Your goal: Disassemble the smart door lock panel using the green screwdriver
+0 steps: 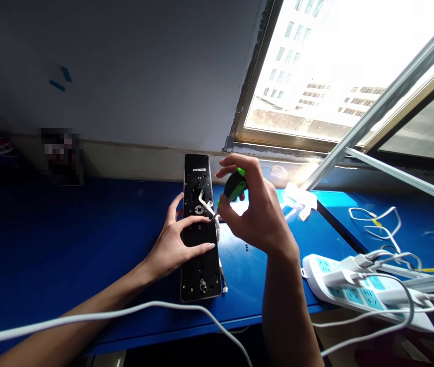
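A long black panel (197, 265) with a small white label, screw holes and a metal post near its lower end lies on the blue table. My left hand (171, 242) grips it, thumb and index finger across its face and other fingers at its left edge. In my right hand (257, 214) is a screwdriver (234, 184) with a green and black handle, tilted so its shaft points down-left to the panel's right edge. The tip is close to my left index fingertip; exact contact is hard to see. A white cable (206, 205) runs over the panel's right side.
Several tiny dark pieces, probably screws (246, 247), lie right of the panel. A white power strip (349, 285) with plugged-in adapters is at the right. A white cord (155, 304) crosses the foreground. Metal bars (373, 97) stand before the window.
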{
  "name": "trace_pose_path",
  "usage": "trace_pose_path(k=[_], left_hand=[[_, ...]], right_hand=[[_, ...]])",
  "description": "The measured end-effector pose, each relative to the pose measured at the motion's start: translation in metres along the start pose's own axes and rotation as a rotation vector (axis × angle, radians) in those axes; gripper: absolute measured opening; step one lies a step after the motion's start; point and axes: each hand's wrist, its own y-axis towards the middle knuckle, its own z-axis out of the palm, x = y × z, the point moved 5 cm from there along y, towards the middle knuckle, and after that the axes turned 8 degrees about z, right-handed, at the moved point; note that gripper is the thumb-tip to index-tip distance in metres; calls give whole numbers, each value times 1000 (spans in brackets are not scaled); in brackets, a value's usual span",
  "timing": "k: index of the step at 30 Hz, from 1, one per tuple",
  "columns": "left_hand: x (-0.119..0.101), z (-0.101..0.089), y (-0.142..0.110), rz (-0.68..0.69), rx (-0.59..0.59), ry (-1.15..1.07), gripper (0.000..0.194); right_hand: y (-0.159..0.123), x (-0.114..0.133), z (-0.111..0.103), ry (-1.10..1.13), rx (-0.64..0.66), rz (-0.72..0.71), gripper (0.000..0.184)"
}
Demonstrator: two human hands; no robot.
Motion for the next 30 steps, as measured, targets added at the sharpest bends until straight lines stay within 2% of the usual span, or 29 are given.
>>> trace_pose_path(k=[3,8,12,17,21,26,30], left_hand=[[0,0,-1,4,4,8,51],[1,0,-2,6,7,-15,50],[0,0,-1,19,9,6,50],[0,0,0,4,15,19,52],[-1,0,1,2,19,30,53],[-1,0,1,-7,25,15,52],[-1,0,1,-1,29,28,52]], right_hand=[[0,-3,0,-5,-19,5,42],[-1,-4,1,65,-30,-23,55],[-1,-6,0,47,-70,-5,41],[-2,-6,0,69,-62,-37,54],[-2,-9,-1,42,-94,-6,41],[-3,-9,-1,70,-84,-29,50],[-3,-12,-2,61,-99,4,38]])
